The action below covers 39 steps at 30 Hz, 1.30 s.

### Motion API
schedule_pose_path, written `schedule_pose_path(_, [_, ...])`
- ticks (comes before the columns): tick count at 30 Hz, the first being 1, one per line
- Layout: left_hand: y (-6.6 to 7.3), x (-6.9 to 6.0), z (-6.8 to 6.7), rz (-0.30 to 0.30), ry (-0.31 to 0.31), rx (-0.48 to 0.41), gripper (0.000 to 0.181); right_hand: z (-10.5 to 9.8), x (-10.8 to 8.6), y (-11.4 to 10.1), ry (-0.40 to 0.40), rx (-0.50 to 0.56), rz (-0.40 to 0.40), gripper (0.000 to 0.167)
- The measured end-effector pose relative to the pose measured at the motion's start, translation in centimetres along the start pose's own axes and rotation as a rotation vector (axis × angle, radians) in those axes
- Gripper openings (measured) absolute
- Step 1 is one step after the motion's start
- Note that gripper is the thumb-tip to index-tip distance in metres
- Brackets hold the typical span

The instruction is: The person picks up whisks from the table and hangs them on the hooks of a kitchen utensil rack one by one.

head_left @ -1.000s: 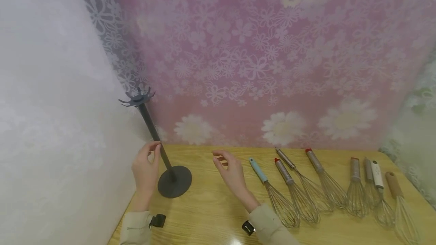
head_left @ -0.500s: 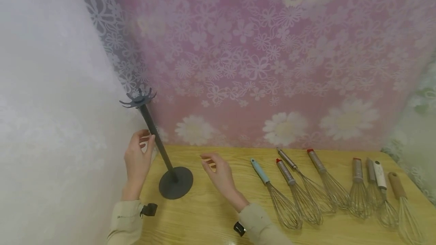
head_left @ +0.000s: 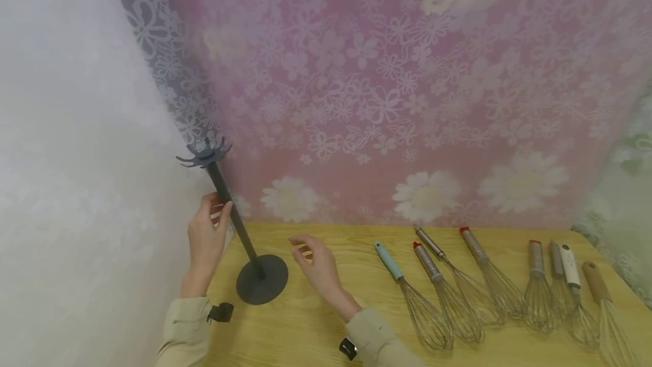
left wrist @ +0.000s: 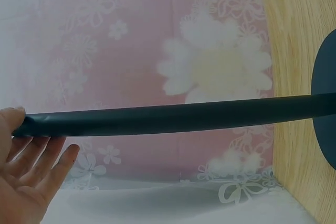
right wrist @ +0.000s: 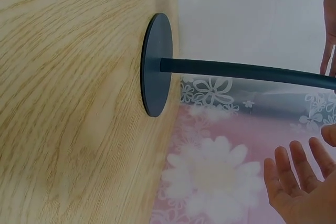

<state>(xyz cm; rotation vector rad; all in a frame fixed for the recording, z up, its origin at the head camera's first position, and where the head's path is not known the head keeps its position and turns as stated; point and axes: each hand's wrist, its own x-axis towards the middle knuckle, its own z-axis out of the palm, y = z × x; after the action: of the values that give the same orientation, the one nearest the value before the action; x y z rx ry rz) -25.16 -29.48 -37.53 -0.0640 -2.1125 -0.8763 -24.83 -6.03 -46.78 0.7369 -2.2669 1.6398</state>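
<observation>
So we had our dark stand (head_left: 243, 233) at the left end of the wooden table (head_left: 295, 338), round base (head_left: 272, 273) down on the wood and curved hooks (head_left: 205, 155) fanning out up top. Our left hand (head_left: 207, 239) was gripping its pole, thumb on one side, fingers round the other. Our right hand (head_left: 320, 268) was near the base on the other side, apart from the pole, fingers loosely bent. Pretty tight on the left tbh, a pale wall covering (head_left: 91, 186) rose just beside that hand, and a pink flowered backdrop (head_left: 351, 129) ran right along the table's back edge. Over on the right we had eight whisks: the blue-handled one (head_left: 389, 261) nearest the stand, then a bunch with metallic handles, a white-handled one (head_left: 569, 265) and a brown-handled one (head_left: 597, 282) at the far end. Several sat so close their wires overlapped in our head view. Our right forearm sleeve (head_left: 374, 336) was between them and the stand.
</observation>
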Motion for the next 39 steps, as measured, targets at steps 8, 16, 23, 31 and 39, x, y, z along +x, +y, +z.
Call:
schedule_pose_path(8, [-0.2,0.1,0.2,0.002,0.023,0.004,0.027,0.7,0.2,-0.4,-0.012,0.022,0.004,0.027])
schedule_pose_path(16, [0.3,0.1,0.4,-0.004,0.055,-0.036,0.028,0.9,0.3,-0.6,-0.019,0.026,0.02,0.028])
schedule_pose_path(23, [0.9,-0.2,0.5,0.0,0.057,-0.035,0.027,1.2,0.6,-0.8,-0.034,0.042,0.016,0.029])
schedule_pose_path(31, [1.6,-0.4,0.6,0.013,0.052,-0.051,0.026,1.8,0.8,-1.2,-0.031,0.043,0.008,0.029])
schedule_pose_path(39, [1.9,-0.8,0.9,0.035,0.061,-0.063,0.03,2.5,1.0,-1.3,-0.033,0.079,-0.004,0.028])
